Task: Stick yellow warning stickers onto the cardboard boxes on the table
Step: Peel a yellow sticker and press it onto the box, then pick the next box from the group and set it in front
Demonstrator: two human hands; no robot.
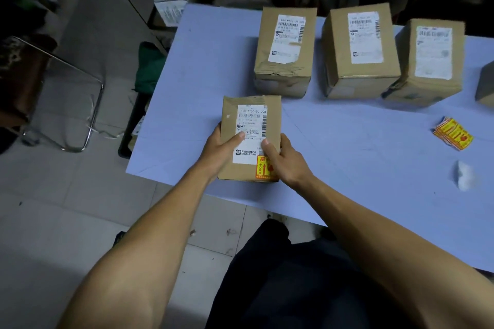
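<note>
A small cardboard box with a white shipping label sits near the table's front left corner. A yellow warning sticker is on its top at the near right corner. My left hand grips the box's left side, thumb on the label. My right hand grips the right side, thumb beside the sticker. Three larger cardboard boxes with white labels stand in a row farther back. A stack of yellow stickers lies at the right.
The pale blue table has a crumpled white scrap near the stickers and part of another box at the right edge. A metal-framed chair stands on the tiled floor to the left. Bags and cartons crowd the back.
</note>
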